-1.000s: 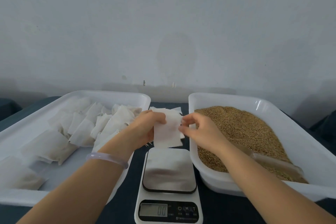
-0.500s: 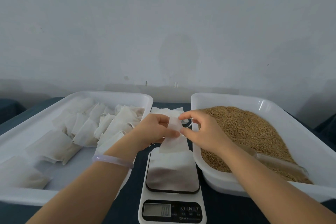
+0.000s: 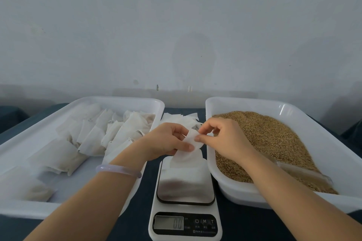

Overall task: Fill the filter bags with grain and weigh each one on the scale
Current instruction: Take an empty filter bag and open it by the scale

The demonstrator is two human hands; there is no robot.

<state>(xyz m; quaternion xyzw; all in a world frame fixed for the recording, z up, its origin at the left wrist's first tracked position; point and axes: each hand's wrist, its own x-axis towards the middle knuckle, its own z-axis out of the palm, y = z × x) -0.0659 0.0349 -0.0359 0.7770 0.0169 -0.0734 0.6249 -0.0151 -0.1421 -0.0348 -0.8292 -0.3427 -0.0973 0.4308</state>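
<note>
**Bench Station: Empty Filter Bag Held Over the Scale**

A dark bench (image 3: 244,225) is set against a plain pale wall. An empty filter bag (image 3: 186,157) is held above the plate of the scale (image 3: 185,186), between the two trays. Its upper edge is pinched from the left by the fingers of the left hand (image 3: 166,141) and from the right by those of the right hand (image 3: 225,139); both sets are clamped on the paper. The bag hangs roughly downward. The grain (image 3: 274,137) lies just right of the right hand, the nearer one. The bag's mouth is hidden by the fingers. A scoop (image 3: 305,174) in the grain is partly covered by the forearm.
</note>
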